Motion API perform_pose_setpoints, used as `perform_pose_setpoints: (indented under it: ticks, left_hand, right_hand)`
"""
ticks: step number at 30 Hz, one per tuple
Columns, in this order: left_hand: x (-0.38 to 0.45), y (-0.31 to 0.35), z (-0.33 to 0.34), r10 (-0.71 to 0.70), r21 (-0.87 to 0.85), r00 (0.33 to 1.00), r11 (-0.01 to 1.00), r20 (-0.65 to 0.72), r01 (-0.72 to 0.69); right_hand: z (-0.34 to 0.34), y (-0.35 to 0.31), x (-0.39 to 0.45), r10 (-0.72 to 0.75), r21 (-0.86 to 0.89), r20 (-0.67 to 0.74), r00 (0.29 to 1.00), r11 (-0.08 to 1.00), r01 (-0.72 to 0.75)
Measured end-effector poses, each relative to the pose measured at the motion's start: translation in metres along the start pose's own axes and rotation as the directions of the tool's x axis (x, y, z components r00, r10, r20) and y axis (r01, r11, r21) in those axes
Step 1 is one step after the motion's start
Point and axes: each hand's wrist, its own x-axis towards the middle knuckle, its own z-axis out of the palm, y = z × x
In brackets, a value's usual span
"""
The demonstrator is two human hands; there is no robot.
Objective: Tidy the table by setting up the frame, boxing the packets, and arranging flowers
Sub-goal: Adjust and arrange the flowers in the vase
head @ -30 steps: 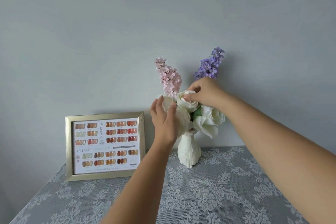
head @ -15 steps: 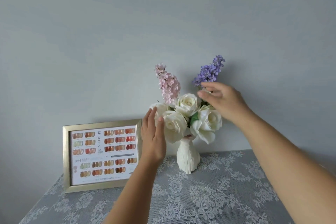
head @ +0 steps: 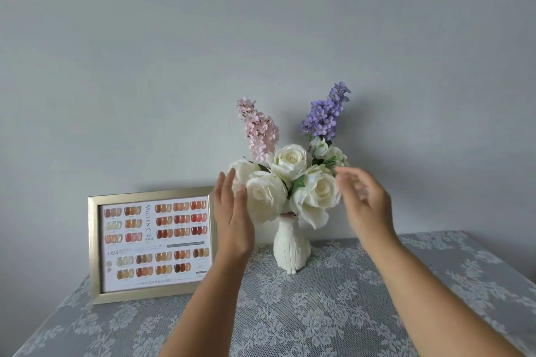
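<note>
1. Flowers [head: 287, 180] stand bunched in the white vase [head: 291, 246], which sits upright on the lace tablecloth [head: 333, 313] close to the grey wall [head: 261, 38].
2. White roses crowd the mouth of the vase; above them a pink spray [head: 259, 130] leans left and a purple spray [head: 324, 114] leans right.
3. We hold our left hand [head: 233, 220] just left of the vase, palm toward the roses, fingers straight and loosely together, thumb near the leftmost bloom; whether it touches a petal we cannot tell.
4. We hold our right hand [head: 368, 206] just right of the vase, fingers spread and lightly curled, gripping nothing; the fingertips are blurred beside the small white blossoms at the bouquet's right edge.
5. Left of the vase, past our left hand, the gold picture frame [head: 152, 243] stands upright on the cloth, showing a chart of nail-colour swatches in rows.
6. Our left hand overlaps the frame's right edge from this viewpoint.
7. Both bare forearms reach toward the vase from the near edge of the table, one on either side of it.
</note>
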Motion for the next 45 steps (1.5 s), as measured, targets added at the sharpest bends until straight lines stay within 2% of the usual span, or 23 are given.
perform_pose_setpoints:
  ticks: [2,3,5,7,9,13,15,19,21,25,28,32,34,37,40,42,45]
  left_hand:
    - [0.015,0.000,-0.009,0.014,0.048,1.000,0.999,-0.022,-0.013]
    - [0.023,0.001,-0.011,0.026,0.087,1.000,0.996,-0.014,-0.025]
    - [0.038,0.005,-0.012,0.032,0.133,0.999,0.991,0.034,-0.036]
    - [0.048,0.006,-0.009,0.034,0.172,0.993,0.984,0.116,-0.054]
    - [0.050,0.005,-0.004,0.026,0.231,0.979,0.970,0.201,-0.073]
    - [0.047,0.002,0.001,0.004,0.215,0.976,0.975,0.216,-0.051]
    - [0.043,0.003,0.001,0.007,0.196,0.978,0.979,0.208,-0.048]
    - [0.034,0.009,0.005,0.027,0.193,0.979,0.979,0.202,-0.067]
    - [0.029,0.013,0.009,0.021,0.200,0.981,0.978,0.195,-0.061]
    - [0.017,0.019,0.017,0.017,0.196,0.976,0.979,0.216,-0.061]
    - [0.018,0.020,0.012,0.030,0.183,0.980,0.981,0.196,-0.067]
    - [0.046,0.025,-0.006,0.080,0.212,0.991,0.972,0.107,-0.101]
    - [0.071,0.032,-0.010,0.015,0.178,0.994,0.984,0.106,-0.033]
    - [0.104,0.043,-0.010,-0.109,0.108,0.948,0.991,0.298,0.080]
    - [0.126,0.048,-0.005,-0.136,0.179,0.850,0.983,0.508,0.049]
    - [0.135,0.050,0.002,-0.176,0.264,0.809,0.964,0.560,0.027]
    - [0.145,0.050,0.012,-0.143,0.319,0.839,0.947,0.525,-0.039]
  right_hand:
    - [-0.006,0.004,0.021,0.086,0.055,-0.111,0.990,0.995,-0.080]
    - [-0.008,0.007,0.034,0.139,0.053,-0.117,0.983,0.990,-0.133]
    - [-0.007,0.014,0.058,0.287,0.011,0.006,0.958,0.958,-0.287]
    - [0.000,0.016,0.074,0.436,0.021,0.215,0.874,0.893,-0.451]
    - [0.006,0.013,0.080,0.481,0.026,0.360,0.800,0.851,-0.524]
    - [0.010,0.012,0.084,0.386,-0.031,0.520,0.762,0.900,-0.435]
    - [0.012,0.010,0.086,0.354,-0.059,0.555,0.752,0.919,-0.390]
    - [0.016,0.002,0.085,0.283,-0.049,0.450,0.847,0.955,-0.293]
    - [0.019,0.004,0.076,0.242,-0.106,0.404,0.882,0.970,-0.218]
    - [0.021,0.009,0.051,0.200,-0.234,0.390,0.899,0.966,-0.113]
    - [0.009,0.003,0.057,0.251,-0.270,0.349,0.903,0.950,-0.159]
    - [-0.012,-0.005,0.085,0.282,-0.426,0.133,0.950,0.882,-0.202]
    - [-0.016,-0.009,0.101,0.335,-0.487,0.097,0.937,0.837,-0.249]
    - [-0.006,-0.015,0.122,0.421,-0.481,0.187,0.888,0.827,-0.291]
    - [0.010,-0.017,0.133,0.521,-0.352,0.346,0.780,0.843,-0.407]
    - [0.017,-0.017,0.137,0.516,-0.313,0.378,0.768,0.852,-0.419]
    - [0.026,-0.019,0.143,0.450,-0.224,0.424,0.786,0.893,-0.391]
